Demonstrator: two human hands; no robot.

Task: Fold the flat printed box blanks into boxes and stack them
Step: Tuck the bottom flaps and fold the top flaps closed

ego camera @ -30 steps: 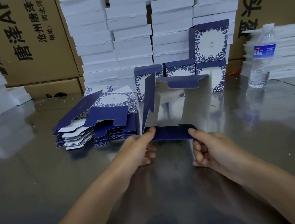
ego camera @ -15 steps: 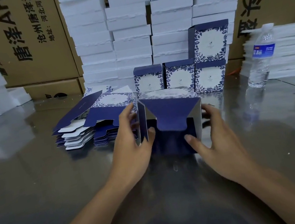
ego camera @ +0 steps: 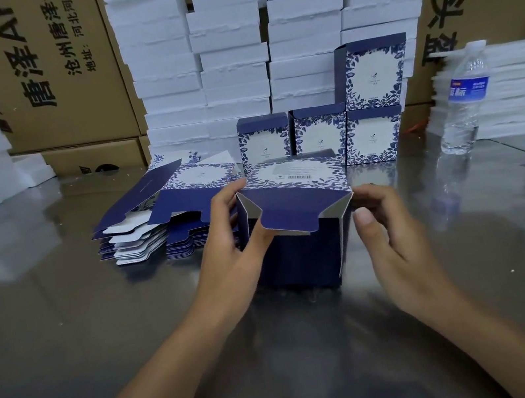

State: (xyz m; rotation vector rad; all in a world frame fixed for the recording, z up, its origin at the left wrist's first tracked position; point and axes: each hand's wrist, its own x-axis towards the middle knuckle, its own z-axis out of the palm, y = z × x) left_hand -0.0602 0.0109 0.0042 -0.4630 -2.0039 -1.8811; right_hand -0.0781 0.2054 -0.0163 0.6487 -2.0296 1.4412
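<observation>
since the back of the table (ego camera: 68, 335) is walled off by tall stacks of white foam blocks (ego camera: 229, 48) with brown printed cartons (ego camera: 26, 82) behind them, the work sits in the near half. a water bottle (ego camera: 464, 95) stands upright off to the right, well apart from the action. four folded boxes (ego camera: 317, 130) are parked against the foam, three in a row and one stacked on the right-hand one. the pile of flat blanks (ego camera: 167, 221) lies just left of centre, right behind the left hand (ego camera: 228, 249), so that hand covers its near right corner.

the half-folded box (ego camera: 297, 227) stands on the table in the middle, its blue top flap folded down toward the camera. left hand grips it: fingers wrapped round the left wall, thumb pressed on the front just under the flap. right hand (ego camera: 388, 233) is loosely curled, fingertips touching the top right corner, thumb up and just clear of the card, not clamping anything.
</observation>
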